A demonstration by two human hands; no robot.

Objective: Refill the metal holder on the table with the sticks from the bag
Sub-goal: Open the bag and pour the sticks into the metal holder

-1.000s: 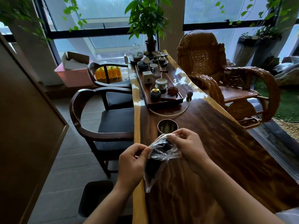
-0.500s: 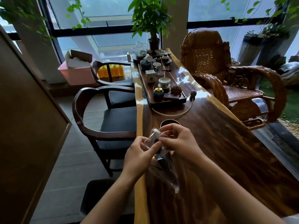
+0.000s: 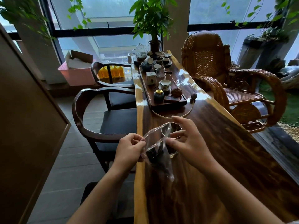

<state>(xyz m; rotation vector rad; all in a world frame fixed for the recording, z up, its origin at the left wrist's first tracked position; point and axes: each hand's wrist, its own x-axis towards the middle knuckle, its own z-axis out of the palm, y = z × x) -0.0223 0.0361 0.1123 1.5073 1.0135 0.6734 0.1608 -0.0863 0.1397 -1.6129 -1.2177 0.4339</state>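
A clear plastic bag (image 3: 157, 147) with dark sticks (image 3: 154, 156) in its lower part hangs above the wooden table (image 3: 218, 159). My left hand (image 3: 129, 147) pinches the bag's left edge. My right hand (image 3: 188, 141) has thumb and forefinger at the bag's right edge near its mouth, the other fingers spread. The bag's mouth is pulled open toward the round metal holder (image 3: 175, 126), which stands just behind the bag and is mostly hidden by the bag and my right hand.
A tea tray (image 3: 146, 94) with cups, jars and a teapot lies further along the table, a curved cord (image 3: 171, 117) just behind the holder. Two dark wooden chairs (image 3: 90, 120) stand left of the table, a wicker rocking chair (image 3: 226, 81) on the right.
The bag's mouth, bunched between both hands before, is now pulled open. My right hand's fingers have spread and moved up over the holder.
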